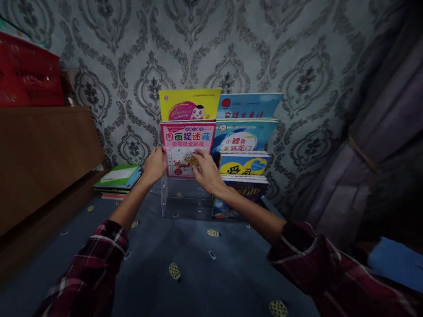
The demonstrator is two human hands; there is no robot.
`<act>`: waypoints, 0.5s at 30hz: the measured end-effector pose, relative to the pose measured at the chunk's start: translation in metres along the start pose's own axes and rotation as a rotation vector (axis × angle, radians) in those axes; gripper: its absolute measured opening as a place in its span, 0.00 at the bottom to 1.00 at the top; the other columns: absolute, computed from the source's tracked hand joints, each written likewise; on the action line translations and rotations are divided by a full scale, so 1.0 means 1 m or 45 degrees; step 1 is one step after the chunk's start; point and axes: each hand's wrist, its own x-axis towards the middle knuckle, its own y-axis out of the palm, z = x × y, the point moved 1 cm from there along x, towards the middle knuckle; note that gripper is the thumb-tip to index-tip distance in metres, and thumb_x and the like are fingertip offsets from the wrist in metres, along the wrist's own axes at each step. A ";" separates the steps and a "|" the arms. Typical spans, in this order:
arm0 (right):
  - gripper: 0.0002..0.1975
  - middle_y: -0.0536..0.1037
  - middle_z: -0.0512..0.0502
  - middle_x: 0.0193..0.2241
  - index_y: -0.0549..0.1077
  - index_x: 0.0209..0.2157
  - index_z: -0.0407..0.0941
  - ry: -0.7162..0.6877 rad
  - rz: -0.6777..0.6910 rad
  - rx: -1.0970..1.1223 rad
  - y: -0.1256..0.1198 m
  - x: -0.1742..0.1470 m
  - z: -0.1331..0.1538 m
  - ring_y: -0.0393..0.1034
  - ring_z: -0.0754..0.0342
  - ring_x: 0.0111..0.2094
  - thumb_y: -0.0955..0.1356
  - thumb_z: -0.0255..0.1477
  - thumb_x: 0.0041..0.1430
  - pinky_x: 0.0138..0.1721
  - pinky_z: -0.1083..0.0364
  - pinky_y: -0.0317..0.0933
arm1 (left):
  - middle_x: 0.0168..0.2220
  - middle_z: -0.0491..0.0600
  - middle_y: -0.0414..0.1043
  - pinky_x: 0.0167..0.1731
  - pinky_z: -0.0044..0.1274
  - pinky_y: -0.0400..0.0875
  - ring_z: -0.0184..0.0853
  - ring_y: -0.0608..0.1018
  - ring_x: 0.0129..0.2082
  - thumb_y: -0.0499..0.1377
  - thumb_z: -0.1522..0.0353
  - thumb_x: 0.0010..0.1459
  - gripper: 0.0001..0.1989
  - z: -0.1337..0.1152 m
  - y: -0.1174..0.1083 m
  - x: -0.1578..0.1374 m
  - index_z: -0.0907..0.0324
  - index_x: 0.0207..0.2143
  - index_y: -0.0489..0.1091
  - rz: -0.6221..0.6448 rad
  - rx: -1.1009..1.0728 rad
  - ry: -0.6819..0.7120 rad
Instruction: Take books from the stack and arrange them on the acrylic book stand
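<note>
A pink children's book [188, 132] stands upright in a clear acrylic book rack [186, 207], in front of a yellow book [190, 101]. My left hand [156, 165] is closed at the pink book's left edge, with its fingertips partly hidden. My right hand [207, 172] rests against the lower right of the pink cover, its fingers bent and apart. Beside it, the rack's right column holds a light blue book [249, 105], a teal book [256, 130], yellow-and-blue books [246, 163] and dark blue books [233, 206] in stepped rows.
A stack of books [118, 178] lies left of the rack. Farther left, a red plastic basket [14, 66] sits on a wooden cabinet [32, 163]. A patterned wall stands behind the rack. At right hang a tied curtain [330, 183] and a blue item [406, 265].
</note>
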 end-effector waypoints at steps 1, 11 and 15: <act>0.26 0.69 0.32 0.60 0.71 0.59 0.41 -0.009 0.005 -0.001 0.000 -0.001 0.001 0.64 0.39 0.63 0.62 0.22 0.59 0.66 0.34 0.58 | 0.50 0.57 0.73 0.54 0.33 0.69 0.45 0.75 0.54 0.47 0.71 0.68 0.12 0.000 0.000 -0.001 0.58 0.48 0.67 0.004 -0.004 -0.002; 0.25 0.68 0.31 0.60 0.71 0.59 0.41 -0.040 0.052 0.021 0.002 -0.012 0.008 0.63 0.39 0.63 0.62 0.22 0.60 0.65 0.35 0.58 | 0.50 0.57 0.72 0.56 0.33 0.68 0.45 0.74 0.55 0.47 0.71 0.68 0.12 0.003 0.001 -0.008 0.58 0.49 0.66 0.033 -0.021 0.006; 0.25 0.67 0.31 0.61 0.70 0.59 0.41 -0.046 0.069 0.033 0.002 -0.018 0.009 0.62 0.39 0.64 0.62 0.22 0.61 0.66 0.35 0.57 | 0.49 0.57 0.71 0.54 0.33 0.68 0.45 0.74 0.53 0.48 0.71 0.67 0.11 0.005 0.002 -0.012 0.59 0.48 0.66 0.038 -0.003 0.019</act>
